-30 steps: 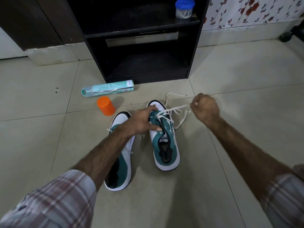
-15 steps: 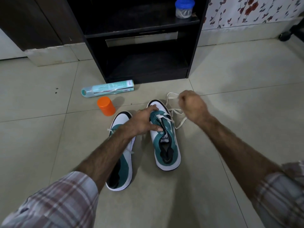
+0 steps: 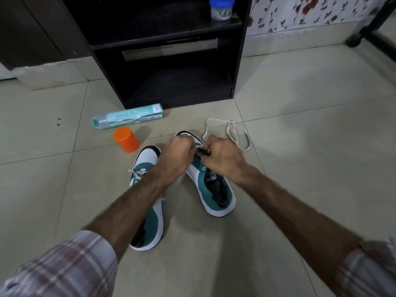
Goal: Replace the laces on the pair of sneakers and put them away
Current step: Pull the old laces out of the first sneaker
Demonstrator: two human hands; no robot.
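Note:
Two teal-and-white sneakers lie on the tiled floor. The left sneaker [image 3: 147, 221] still carries a white lace and sits partly under my left forearm. The right sneaker [image 3: 214, 189] is a little farther away, its upper eyelets bare. My left hand [image 3: 175, 155] and my right hand [image 3: 222, 159] are both closed over its toe end, pinching around the front eyelets; what they pinch is hidden. A loose white lace [image 3: 231, 131] trails on the floor just beyond my right hand.
An orange cap-shaped container [image 3: 126, 139] and a pale green spray can [image 3: 128, 116] lie left of the shoes. A black open shelf unit [image 3: 171, 61] stands behind, with a blue-lidded jar [image 3: 221, 8] on its upper shelf. A dark wheeled frame [image 3: 364, 37] is at far right.
My right hand came back from the right to the toe of the right sneaker. The lace it had pulled taut now lies slack on the floor, out of most eyelets.

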